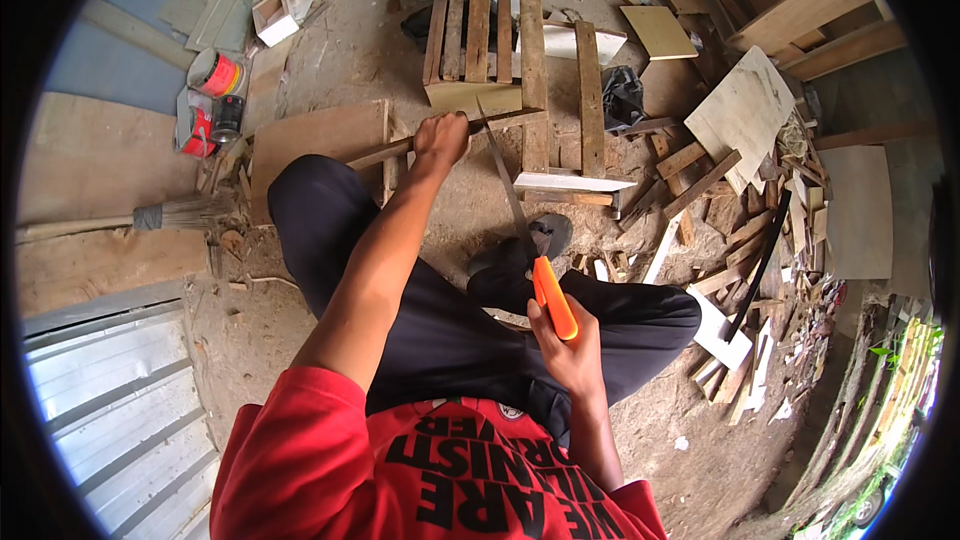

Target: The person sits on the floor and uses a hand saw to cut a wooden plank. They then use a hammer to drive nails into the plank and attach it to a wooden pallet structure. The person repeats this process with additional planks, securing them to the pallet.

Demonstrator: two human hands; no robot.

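Clock directions are taken from the centre of the view, with twelve at the top edge. The left hand, between eleven and twelve o'clock, is closed in a fist around a long, narrow brown wooden strip, which runs out on both sides of it, from about eleven o'clock toward half past twelve. The right hand, between four and five o'clock, is wrapped around the grip of a handsaw with a bright orange handle and a long grey metal blade. The blade points toward twelve and crosses the strip just beside the left fist, on its three o'clock side; whether the teeth bite into the wood cannot be told. Dark-trousered legs are bent below the strip, and a dark shoe lies close to the blade. At twelve o'clock stands a slatted brown wooden frame, near the strip's far end. A crumpled black plastic bag lies between one and two. A heap of mixed wooden offcuts spreads around three. A long-handled bristle broom lies at nine, and a ribbed pale metal sheet stands at eight.
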